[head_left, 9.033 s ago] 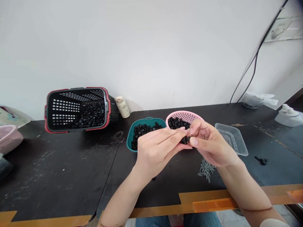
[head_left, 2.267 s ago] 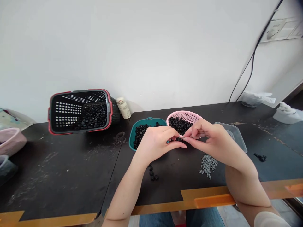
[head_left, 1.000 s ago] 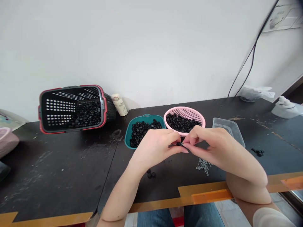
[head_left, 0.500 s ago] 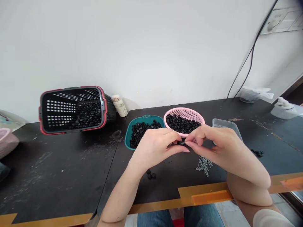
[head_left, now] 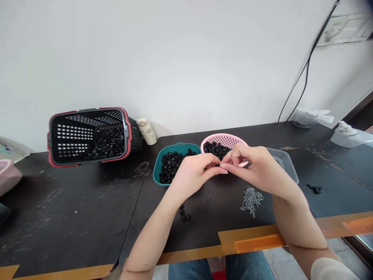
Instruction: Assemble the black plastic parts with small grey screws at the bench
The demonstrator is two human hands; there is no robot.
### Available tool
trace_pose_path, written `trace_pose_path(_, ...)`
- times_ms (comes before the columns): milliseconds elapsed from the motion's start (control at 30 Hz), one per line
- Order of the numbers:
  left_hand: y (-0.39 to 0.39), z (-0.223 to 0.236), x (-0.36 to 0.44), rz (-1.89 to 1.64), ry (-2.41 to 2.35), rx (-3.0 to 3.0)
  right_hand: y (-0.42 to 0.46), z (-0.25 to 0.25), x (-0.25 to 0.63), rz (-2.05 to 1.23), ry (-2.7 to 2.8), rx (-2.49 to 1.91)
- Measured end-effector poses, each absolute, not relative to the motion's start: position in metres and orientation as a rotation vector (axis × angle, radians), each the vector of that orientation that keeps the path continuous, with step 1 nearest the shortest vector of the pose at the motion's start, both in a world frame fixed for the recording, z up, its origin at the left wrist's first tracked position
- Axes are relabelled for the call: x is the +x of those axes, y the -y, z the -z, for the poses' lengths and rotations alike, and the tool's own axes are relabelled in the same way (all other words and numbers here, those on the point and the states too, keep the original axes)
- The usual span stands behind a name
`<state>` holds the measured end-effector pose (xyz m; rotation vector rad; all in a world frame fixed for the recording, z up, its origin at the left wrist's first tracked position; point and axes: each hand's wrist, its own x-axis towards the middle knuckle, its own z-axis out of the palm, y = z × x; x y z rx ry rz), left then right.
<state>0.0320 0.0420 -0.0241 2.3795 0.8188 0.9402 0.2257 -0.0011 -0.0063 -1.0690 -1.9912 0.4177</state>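
At the bottom edge of the frame, denim-covered legs (head_left: 190, 270) are seen beneath the table (head_left: 87, 217), whose front edge is covered with brown tape (head_left: 195, 252). A pale cuff (head_left: 330, 269) is shown in the lower right corner. A few black discs (head_left: 188, 217) are scattered low at the centre, beside the left forearm, and grey screws (head_left: 252, 199) are heaped farther right, below the right wrist.

Just right of the frame's centre, a small black piece (head_left: 217, 166) is held above the table, pinched between the fingertips of the left hand (head_left: 194, 171) and those of the right hand (head_left: 255, 165); its exact form cannot be made out, since most of it is covered by the fingers.

Behind the left hand, a teal tray (head_left: 157, 167) is filled with black parts. Behind the right hand, more are held in a pink basket (head_left: 224, 136), and a clear container (head_left: 287, 165) is partly hidden. A black clump (head_left: 315, 189) is left at the right. Against the wall (head_left: 186, 70), at the left, a red-rimmed dark basket (head_left: 135, 136) is tilted, with black pieces inside, and a cream bottle (head_left: 147, 131) is stood beside it.
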Motion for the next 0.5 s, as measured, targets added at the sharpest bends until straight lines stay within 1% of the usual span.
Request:
trace_pose_path(133, -0.051, 0.033, 0.042, -1.114, -0.807, 1.869, -0.014, 0.010, 0.227, -0.476, 1.837, -1.021)
trace_pose_path(233, -0.054, 0.037, 0.046, -1.121, -0.744, 1.556, -0.021, 0.013, 0.227, -0.463, 1.725, -1.016)
trace_pose_path(500, -0.061, 0.038, 0.046, -1.102, -0.715, 1.303, -0.025, 0.018, 0.221, -0.446, 1.734, -0.991)
